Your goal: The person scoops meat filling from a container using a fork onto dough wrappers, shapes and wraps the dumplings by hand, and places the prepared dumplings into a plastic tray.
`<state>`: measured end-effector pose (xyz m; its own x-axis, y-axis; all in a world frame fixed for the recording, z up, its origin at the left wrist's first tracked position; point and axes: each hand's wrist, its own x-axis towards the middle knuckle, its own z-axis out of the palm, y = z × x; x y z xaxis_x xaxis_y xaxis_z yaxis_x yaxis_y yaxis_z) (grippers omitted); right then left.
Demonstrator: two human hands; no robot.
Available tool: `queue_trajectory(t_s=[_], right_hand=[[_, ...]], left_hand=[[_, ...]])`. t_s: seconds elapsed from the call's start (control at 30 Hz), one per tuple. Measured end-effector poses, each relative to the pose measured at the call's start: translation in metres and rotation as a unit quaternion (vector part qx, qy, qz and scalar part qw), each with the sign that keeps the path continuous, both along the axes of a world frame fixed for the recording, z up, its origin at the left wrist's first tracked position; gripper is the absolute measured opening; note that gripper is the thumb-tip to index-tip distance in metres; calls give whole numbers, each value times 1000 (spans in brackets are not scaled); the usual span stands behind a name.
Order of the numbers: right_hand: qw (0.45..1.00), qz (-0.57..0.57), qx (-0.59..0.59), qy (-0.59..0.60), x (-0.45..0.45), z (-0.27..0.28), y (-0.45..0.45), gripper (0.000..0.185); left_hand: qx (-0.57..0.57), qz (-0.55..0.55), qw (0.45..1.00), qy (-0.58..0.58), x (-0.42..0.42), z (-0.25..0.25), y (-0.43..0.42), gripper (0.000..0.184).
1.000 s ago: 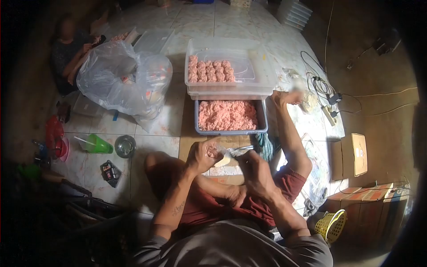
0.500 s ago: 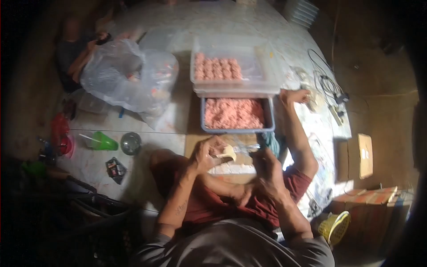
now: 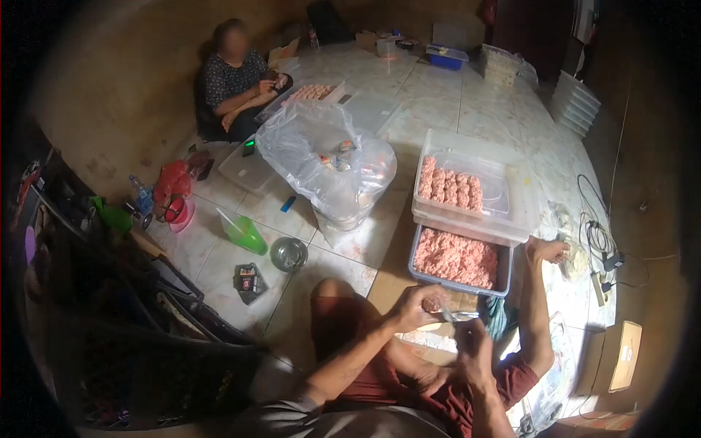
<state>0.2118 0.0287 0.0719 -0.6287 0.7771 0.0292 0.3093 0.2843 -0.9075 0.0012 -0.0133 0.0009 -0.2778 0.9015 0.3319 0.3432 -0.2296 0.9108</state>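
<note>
My left hand [image 3: 412, 309] is closed round a ball of pink minced meat [image 3: 434, 301], just below the blue-rimmed tub. In my right hand [image 3: 473, 342], closed beside it, is a shiny metal utensil [image 3: 460, 316], whose tip reaches toward the ball; its exact shape is unclear. Loose minced meat [image 3: 454, 258] fills the tub [image 3: 505, 281]. Behind it, a clear plastic box [image 3: 527, 219] holds rows of shaped meat pieces [image 3: 454, 188]. Cardboard [image 3: 391, 292] lies partly under my hands.
At the back left sits another person [image 3: 237, 80] near a meat tray [image 3: 310, 93]. A large plastic bag [image 3: 343, 171], green cup [image 3: 247, 235] and glass bowl [image 3: 289, 255] stand left. Stacked boxes [image 3: 573, 104] and coiled cables [image 3: 597, 237] are right.
The view has swung left, showing more of the other person and the room's back. The pale piece beside my left hand no longer shows; the meat there now appears as a rounded ball.
</note>
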Motion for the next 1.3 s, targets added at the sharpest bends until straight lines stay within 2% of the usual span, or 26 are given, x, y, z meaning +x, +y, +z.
queue_trajectory(t_s=[0.03,0.1,0.17,0.2,0.23,0.3,0.37,0.43,0.47,0.5,0.57,0.63,0.67,0.7,0.73,0.77,0.83,0.87,0.9,0.97,1.03,1.07,1.13,1.17,1.23,1.3], right_hand=[[997,-36,-52,49,4,8,0,3],[994,-79,-64,41,11,12,2,3],[999,9,-40,-20,-3,10,-3,5],[995,39,67,-62,-4,-6,1,8],[995,37,74,-62,2,-12,1,8],[992,-75,-62,74,5,2,2,9],[995,-99,-5,13,6,8,5,8],[994,57,85,-46,5,-20,10,10],[991,41,116,-41,2,-23,8,10],[991,41,124,-41,4,-17,9,10],[993,-80,-81,43,14,0,7,7],[998,-16,19,54,9,-9,7,4],[1000,6,16,-15,7,-15,5,4],[996,29,17,-82,3,-17,6,4],[998,3,12,-65,1,0,4,9],[999,-38,-21,22,4,1,3,11],[991,-110,-67,44,13,-5,9,11],[988,-103,-109,33,8,2,6,9],[996,-24,-85,-1,4,-4,8,11],[994,47,-4,-94,-5,-8,16,8],[998,-14,63,-27,-7,-2,36,9],[993,-44,66,-93,-4,5,53,12],[969,-76,208,-109,-6,-8,96,15],[956,-73,255,-126,-4,-32,128,17],[964,-49,196,-171,-6,-43,154,14],[907,49,347,-234,-14,-62,173,9]], left_hand=[[63,-38,994,-83,-4,10,-4,38],[61,-25,996,-62,-6,-13,-3,38],[105,57,992,42,9,-22,3,36],[-83,26,996,27,11,3,3,36],[-76,25,996,27,7,14,1,36],[96,-69,989,-93,-4,28,-5,37],[29,-82,995,-55,-4,4,-5,37],[66,31,997,19,16,-11,3,27],[-75,-26,997,1,9,5,3,31],[-67,-26,997,1,4,5,2,31],[30,-100,978,-183,-1,-3,-2,38],[-165,-104,974,-119,0,-25,2,46],[-55,-8,998,23,9,-41,9,47],[62,88,980,167,13,-50,14,48],[-56,-65,994,69,0,10,5,47],[-25,-134,985,-101,-6,8,6,48],[5,-89,993,-83,-15,3,-1,45],[-60,-90,990,-92,-10,0,2,42],[-67,-92,993,11,-11,0,6,39],[-6,-22,997,69,-4,-7,12,42],[-47,16,996,69,-11,-14,13,43],[-94,52,992,69,-13,-18,11,44],[-71,47,996,38,-13,-22,11,46],[-71,34,997,8,-11,-15,11,46],[-37,37,998,-35,-2,-1,13,45],[-1,46,996,-75,-6,3,17,45]])
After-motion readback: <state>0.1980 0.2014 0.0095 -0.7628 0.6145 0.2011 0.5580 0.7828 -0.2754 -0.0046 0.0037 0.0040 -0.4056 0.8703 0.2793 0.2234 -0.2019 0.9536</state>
